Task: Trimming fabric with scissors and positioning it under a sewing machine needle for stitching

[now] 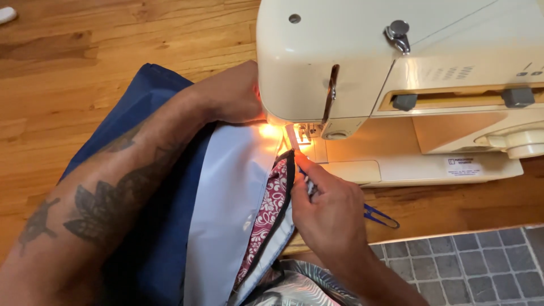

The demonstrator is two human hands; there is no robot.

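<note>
Blue fabric with a pale lining lies on the tabletop, its dark-edged seam running lengthwise from the person up toward the needle of the sewing machine. The right hand is nearer to the seam; its fingers are closed on blue snips (blades at the seam edge). The left hand rests behind the needle, and I cannot tell its grip.

Wooden tabletop, grey tiled floor, white scrap at corner.
</note>
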